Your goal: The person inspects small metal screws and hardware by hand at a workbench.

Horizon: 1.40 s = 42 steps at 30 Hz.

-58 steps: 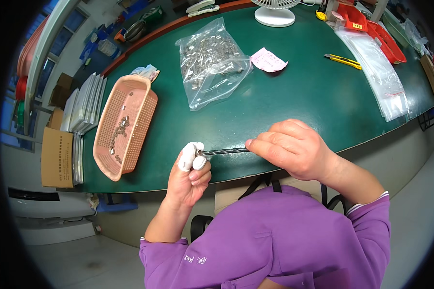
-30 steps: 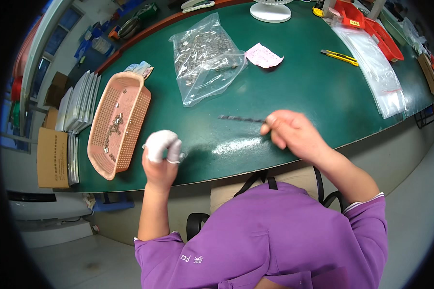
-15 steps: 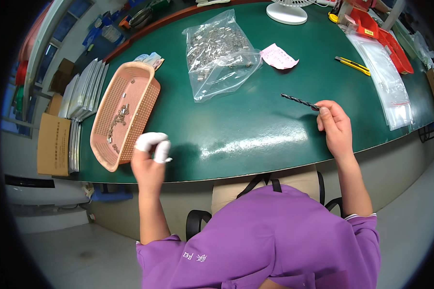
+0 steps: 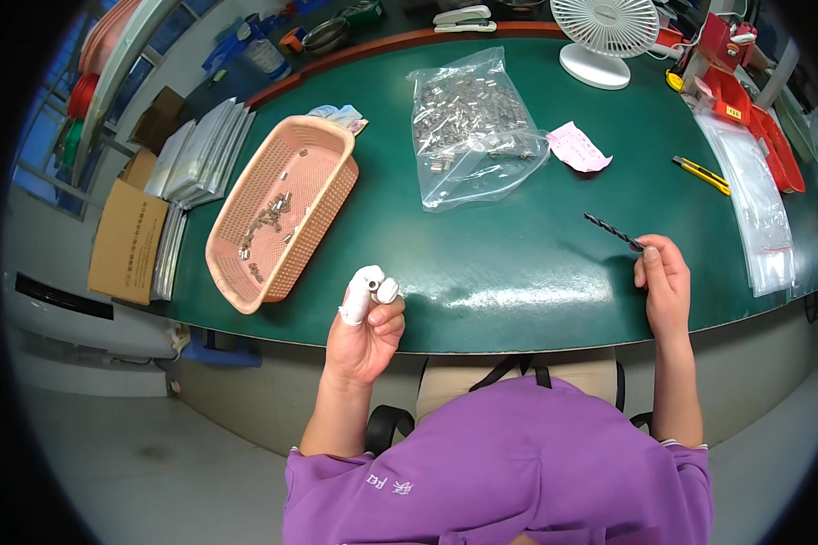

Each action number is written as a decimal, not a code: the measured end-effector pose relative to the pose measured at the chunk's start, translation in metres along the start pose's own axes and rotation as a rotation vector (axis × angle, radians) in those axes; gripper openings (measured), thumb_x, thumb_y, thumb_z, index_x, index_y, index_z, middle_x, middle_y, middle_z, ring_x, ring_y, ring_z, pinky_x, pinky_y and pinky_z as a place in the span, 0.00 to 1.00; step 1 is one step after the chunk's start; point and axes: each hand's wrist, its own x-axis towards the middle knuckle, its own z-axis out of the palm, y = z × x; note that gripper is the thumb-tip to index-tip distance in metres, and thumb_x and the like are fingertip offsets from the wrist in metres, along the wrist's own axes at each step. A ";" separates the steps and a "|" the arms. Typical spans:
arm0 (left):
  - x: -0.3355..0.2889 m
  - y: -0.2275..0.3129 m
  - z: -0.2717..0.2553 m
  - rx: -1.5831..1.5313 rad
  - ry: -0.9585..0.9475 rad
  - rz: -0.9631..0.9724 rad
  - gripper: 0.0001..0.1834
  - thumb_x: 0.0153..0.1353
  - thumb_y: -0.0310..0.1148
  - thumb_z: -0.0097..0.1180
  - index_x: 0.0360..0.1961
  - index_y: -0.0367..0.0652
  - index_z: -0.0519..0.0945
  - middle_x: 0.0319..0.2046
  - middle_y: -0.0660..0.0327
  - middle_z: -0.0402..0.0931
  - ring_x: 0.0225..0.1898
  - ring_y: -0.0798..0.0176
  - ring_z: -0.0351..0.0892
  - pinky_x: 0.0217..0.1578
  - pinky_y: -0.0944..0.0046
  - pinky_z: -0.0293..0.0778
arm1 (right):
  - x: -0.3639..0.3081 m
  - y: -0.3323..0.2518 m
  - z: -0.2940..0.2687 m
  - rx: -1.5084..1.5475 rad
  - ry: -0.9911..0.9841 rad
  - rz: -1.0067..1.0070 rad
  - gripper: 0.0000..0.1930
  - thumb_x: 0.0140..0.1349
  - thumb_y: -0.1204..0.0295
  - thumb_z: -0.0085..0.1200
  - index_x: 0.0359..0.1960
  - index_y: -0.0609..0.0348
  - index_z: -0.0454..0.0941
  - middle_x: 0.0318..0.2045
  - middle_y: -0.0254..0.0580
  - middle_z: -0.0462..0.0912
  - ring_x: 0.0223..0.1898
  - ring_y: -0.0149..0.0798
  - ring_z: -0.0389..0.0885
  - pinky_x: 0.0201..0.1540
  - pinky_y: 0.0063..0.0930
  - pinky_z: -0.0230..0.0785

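My left hand [image 4: 366,322], with white coverings on its thumb and a finger, pinches a small metal sleeve [image 4: 374,284] whose end shows a dark hole. It is raised near the table's front edge, right of the pink plastic basket [image 4: 325,218]. Several small metal pieces [image 4: 271,218] lie inside that basket. My right hand [image 4: 665,277] grips a black twist drill bit [image 4: 613,231] by its shank end, the fluted tip pointing to the upper left. Beyond both hands, a clear plastic bag [image 4: 473,127] full of small metal pieces rests on the green table [image 4: 500,245].
A pink paper slip [image 4: 579,148] lies beside the bag, and a yellow utility knife [image 4: 703,175] farther right. Clear plastic bags [image 4: 756,218] and red trays [image 4: 776,150] line the right side. A white fan [image 4: 594,67] stands at the back. Left are a cardboard box [image 4: 128,242] and stacked packets [image 4: 204,150].
My left hand has moved right, away from the basket's side, and turned, bringing the metal sleeve into sight. My right hand still holds the drill bit. The whole view has shifted.
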 end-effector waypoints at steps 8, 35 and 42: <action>0.000 0.002 0.003 0.124 -0.058 0.041 0.10 0.64 0.35 0.40 0.40 0.42 0.71 0.29 0.61 0.68 0.21 0.75 0.59 0.21 0.78 0.59 | 0.001 0.000 0.002 0.009 -0.009 -0.006 0.10 0.64 0.69 0.40 0.36 0.63 0.71 0.17 0.27 0.64 0.20 0.20 0.60 0.24 0.14 0.53; 0.077 0.040 0.038 1.864 0.100 0.758 0.09 0.54 0.25 0.53 0.37 0.38 0.77 0.35 0.57 0.76 0.36 0.63 0.75 0.38 0.68 0.70 | -0.001 0.000 -0.001 0.101 0.017 -0.013 0.09 0.63 0.70 0.42 0.36 0.63 0.71 0.17 0.27 0.67 0.20 0.20 0.63 0.24 0.13 0.55; 0.175 -0.031 0.025 2.415 -0.110 0.665 0.09 0.51 0.25 0.50 0.34 0.35 0.77 0.33 0.48 0.74 0.38 0.45 0.72 0.41 0.55 0.68 | 0.000 -0.001 0.000 0.100 0.014 -0.025 0.09 0.63 0.70 0.43 0.35 0.61 0.72 0.16 0.26 0.67 0.20 0.20 0.64 0.23 0.13 0.56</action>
